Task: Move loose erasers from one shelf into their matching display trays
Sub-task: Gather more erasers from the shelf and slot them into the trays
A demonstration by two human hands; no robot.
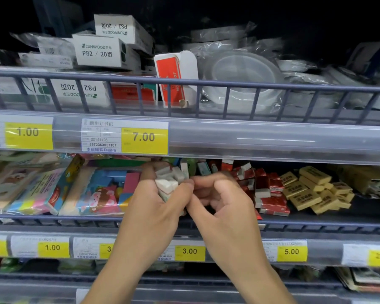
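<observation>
My left hand (158,207) grips a clutch of several white and grey erasers (169,179) in front of the middle shelf. Beside it, my right hand (224,205) has its fingers curled with the fingertips touching the left hand at the bundle; whether it pinches an eraser cannot be seen. Behind the hands stand more white and green erasers (193,167). To the right lies a heap of red-sleeved erasers (270,191), and further right a pile of yellow erasers (314,189).
Colourful bagged eraser packs (92,189) fill the middle shelf's left half. A wire rail (53,218) runs along the shelf front, with yellow price tags (189,251) below. The upper shelf holds white boxes (97,51), a red-and-white box (176,77) and wrapped plastic bowls (241,80).
</observation>
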